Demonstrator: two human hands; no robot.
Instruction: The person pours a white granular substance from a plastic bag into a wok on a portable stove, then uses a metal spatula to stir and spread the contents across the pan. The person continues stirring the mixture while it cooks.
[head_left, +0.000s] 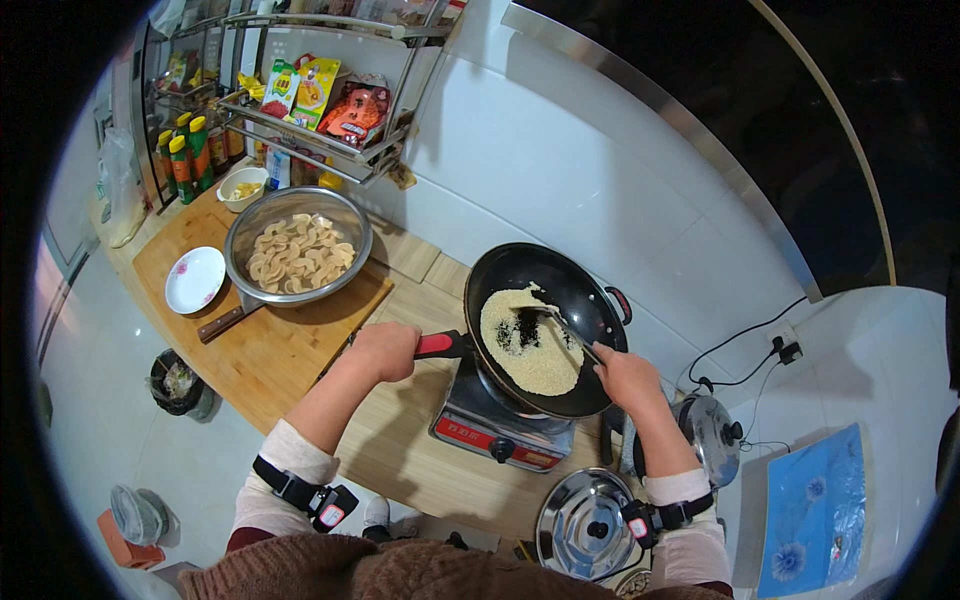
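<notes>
My left hand (385, 352) is closed around the red and black handle (437, 345) of a black wok (596, 289). The wok sits tilted over a portable gas stove (495, 439). My right hand (631, 379) grips a spatula (574, 330) whose blade is in the wok. Pale grains (540, 375), possibly sesame seeds, cover much of the wok's bottom around a dark bare patch near the blade. Left of the wok, a steel bowl (365, 244) of pale curved slices (300, 255) rests on a wooden cutting board (300, 360).
A knife (221, 324), a floral plate (195, 280) and a small white bowl (244, 187) lie around the steel bowl. A metal rack (315, 135) with seasoning packets is behind. A steel lid (585, 517) lies at the front edge; a lidded pot (709, 435) stands right of the stove.
</notes>
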